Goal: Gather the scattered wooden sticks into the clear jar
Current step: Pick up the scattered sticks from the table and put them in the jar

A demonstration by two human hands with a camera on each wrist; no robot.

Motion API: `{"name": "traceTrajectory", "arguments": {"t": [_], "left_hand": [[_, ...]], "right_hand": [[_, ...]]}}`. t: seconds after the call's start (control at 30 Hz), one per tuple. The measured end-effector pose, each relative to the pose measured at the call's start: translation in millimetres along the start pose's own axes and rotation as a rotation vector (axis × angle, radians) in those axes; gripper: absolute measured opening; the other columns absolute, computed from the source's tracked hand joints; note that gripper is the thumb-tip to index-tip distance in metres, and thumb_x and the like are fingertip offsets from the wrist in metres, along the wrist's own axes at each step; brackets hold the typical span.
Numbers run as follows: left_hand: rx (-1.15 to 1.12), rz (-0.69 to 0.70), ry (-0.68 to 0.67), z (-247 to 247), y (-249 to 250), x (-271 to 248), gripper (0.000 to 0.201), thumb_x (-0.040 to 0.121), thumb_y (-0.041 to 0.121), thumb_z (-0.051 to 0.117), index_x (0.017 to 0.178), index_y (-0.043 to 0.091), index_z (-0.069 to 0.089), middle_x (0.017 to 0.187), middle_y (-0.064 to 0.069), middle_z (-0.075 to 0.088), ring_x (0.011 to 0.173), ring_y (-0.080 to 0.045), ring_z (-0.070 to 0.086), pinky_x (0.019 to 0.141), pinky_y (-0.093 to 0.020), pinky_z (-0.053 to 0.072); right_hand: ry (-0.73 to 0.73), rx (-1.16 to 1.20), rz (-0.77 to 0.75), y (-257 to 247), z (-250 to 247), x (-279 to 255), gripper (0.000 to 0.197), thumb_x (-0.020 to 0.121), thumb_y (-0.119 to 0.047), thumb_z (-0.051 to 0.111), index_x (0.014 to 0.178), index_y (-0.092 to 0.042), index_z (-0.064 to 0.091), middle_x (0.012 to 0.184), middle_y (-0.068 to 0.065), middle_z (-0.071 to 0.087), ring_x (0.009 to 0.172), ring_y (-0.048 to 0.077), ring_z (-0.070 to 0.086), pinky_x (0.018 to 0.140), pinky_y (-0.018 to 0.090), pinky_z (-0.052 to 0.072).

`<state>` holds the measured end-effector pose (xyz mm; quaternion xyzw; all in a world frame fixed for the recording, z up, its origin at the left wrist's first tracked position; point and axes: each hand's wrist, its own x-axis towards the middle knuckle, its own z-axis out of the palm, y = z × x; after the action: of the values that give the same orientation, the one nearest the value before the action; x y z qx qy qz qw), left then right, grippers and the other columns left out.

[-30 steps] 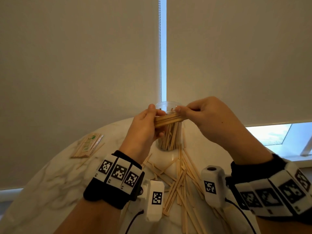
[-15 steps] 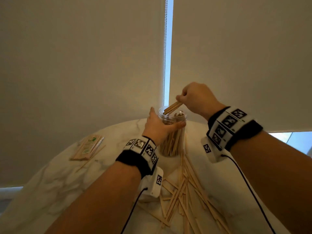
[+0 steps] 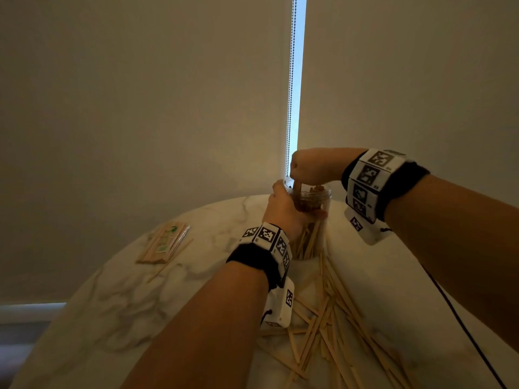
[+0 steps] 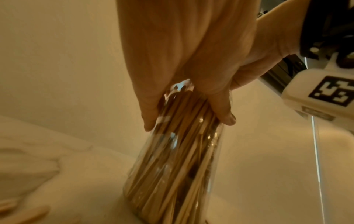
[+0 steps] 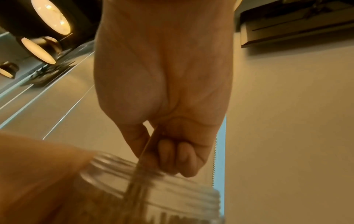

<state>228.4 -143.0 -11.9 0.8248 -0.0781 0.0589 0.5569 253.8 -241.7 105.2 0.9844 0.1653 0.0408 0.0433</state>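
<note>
A clear jar (image 3: 318,204) packed with upright wooden sticks stands at the far middle of the marble table (image 3: 140,299). My left hand (image 3: 283,211) grips its upper wall, thumb and fingers curled round it; in the left wrist view the jar (image 4: 172,174) shows below the left hand (image 4: 184,97). My right hand (image 3: 306,167) is just above the jar mouth and pinches a small bundle of sticks (image 5: 151,145) whose lower ends are inside the jar (image 5: 184,197). Many loose sticks (image 3: 331,318) lie scattered on the table near me.
A flat packet of sticks (image 3: 163,244) lies at the table's left side, one loose stick beside it. Window blinds hang right behind the jar with a bead chain (image 3: 290,88) in the gap. A cable (image 3: 460,321) runs from my right wrist across the table.
Both hands held the bundle level over the jar. My left hand moved down to grip the jar; my right hand tipped the bundle and lowered it into the jar mouth.
</note>
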Motion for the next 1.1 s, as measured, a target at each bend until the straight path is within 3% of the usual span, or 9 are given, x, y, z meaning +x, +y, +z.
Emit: {"name": "traceTrajectory", "arguments": {"t": [0.13, 0.3, 0.43, 0.53, 0.63, 0.7, 0.8, 0.87, 1.1], "left_hand": [[0.001, 0.01, 0.0, -1, -1, 0, 0.113, 0.052, 0.047, 0.091, 0.142, 0.03, 0.025, 0.129, -0.001, 0.057, 0.115, -0.023, 0.06, 0.096, -0.046, 0.055], [-0.008, 0.013, 0.008, 1, -6, 1, 0.118, 0.038, 0.063, 0.085, 0.137, 0.036, 0.027, 0.126, 0.001, 0.058, 0.112, -0.024, 0.062, 0.091, -0.046, 0.057], [-0.009, 0.034, 0.032, -1, -4, -6, 0.119, 0.045, 0.057, 0.088, 0.143, 0.027, 0.027, 0.13, 0.0, 0.057, 0.116, -0.021, 0.06, 0.096, -0.042, 0.055], [0.03, 0.021, 0.032, -4, -1, -10, 0.12, 0.057, 0.045, 0.093, 0.15, 0.022, 0.022, 0.136, -0.002, 0.057, 0.123, -0.022, 0.058, 0.102, -0.042, 0.052], [0.197, -0.038, -0.082, -17, 4, -22, 0.132, 0.068, 0.054, 0.085, 0.16, 0.015, -0.002, 0.153, -0.009, 0.044, 0.137, -0.025, 0.047, 0.111, -0.037, 0.041], [0.33, -0.088, -0.085, -33, 3, -36, 0.12, 0.075, 0.067, 0.072, 0.16, 0.011, 0.007, 0.154, -0.012, 0.043, 0.137, -0.026, 0.046, 0.108, -0.037, 0.04], [0.561, -0.144, -0.126, -62, -6, -55, 0.079, 0.086, 0.066, 0.061, 0.14, 0.009, 0.053, 0.136, -0.008, 0.061, 0.122, -0.023, 0.057, 0.1, -0.034, 0.046], [0.712, -0.191, -0.21, -79, -15, -68, 0.058, 0.086, 0.06, 0.066, 0.118, 0.011, 0.07, 0.119, -0.006, 0.07, 0.109, -0.021, 0.063, 0.092, -0.031, 0.049], [0.961, -0.314, -0.313, -95, -34, -118, 0.063, 0.075, 0.059, 0.078, 0.115, 0.013, 0.063, 0.113, -0.005, 0.067, 0.104, -0.024, 0.062, 0.09, -0.037, 0.053]], "right_hand": [[0.023, -0.045, 0.008, 3, 9, 0, 0.035, 0.099, -0.034, 0.055, 0.109, -0.005, 0.071, 0.099, 0.007, 0.07, 0.086, 0.023, 0.064, 0.072, 0.029, 0.048], [-0.008, 0.033, 0.009, 13, 17, -13, 0.055, 0.102, -0.055, 0.039, 0.116, -0.011, 0.07, 0.112, 0.008, 0.07, 0.091, 0.02, 0.059, 0.081, 0.03, 0.042], [0.329, 0.393, 0.063, 39, 15, -26, 0.041, 0.101, -0.045, 0.047, 0.099, -0.014, 0.073, 0.095, -0.001, 0.071, 0.074, 0.013, 0.058, 0.071, 0.028, 0.041], [0.488, 0.46, 0.281, 67, 42, -37, 0.04, 0.099, -0.029, 0.046, 0.086, -0.002, 0.072, 0.085, 0.013, 0.071, 0.077, 0.029, 0.064, 0.07, 0.033, 0.047], [0.114, 0.389, 0.394, 81, 88, -38, 0.035, 0.099, -0.026, 0.051, 0.092, 0.0, 0.073, 0.093, 0.016, 0.073, 0.081, 0.029, 0.067, 0.07, 0.034, 0.052], [-0.1, 0.371, 0.395, 73, 111, -38, 0.039, 0.099, -0.037, 0.055, 0.084, -0.005, 0.071, 0.079, 0.008, 0.072, 0.065, 0.021, 0.064, 0.065, 0.031, 0.053], [-0.208, 0.247, 0.33, 55, 127, -37, 0.046, 0.096, -0.048, 0.058, 0.066, -0.013, 0.06, 0.063, 0.002, 0.061, 0.056, 0.015, 0.056, 0.073, 0.031, 0.052], [-0.248, 0.195, 0.309, 49, 129, -36, 0.037, 0.091, -0.039, 0.067, 0.065, -0.012, 0.063, 0.065, 0.004, 0.064, 0.063, 0.018, 0.062, 0.077, 0.032, 0.055], [-0.381, 0.196, 0.383, 48, 121, -69, 0.03, 0.088, -0.015, 0.065, 0.06, -0.007, 0.066, 0.046, 0.002, 0.062, 0.044, 0.016, 0.06, 0.05, 0.022, 0.05]]}}
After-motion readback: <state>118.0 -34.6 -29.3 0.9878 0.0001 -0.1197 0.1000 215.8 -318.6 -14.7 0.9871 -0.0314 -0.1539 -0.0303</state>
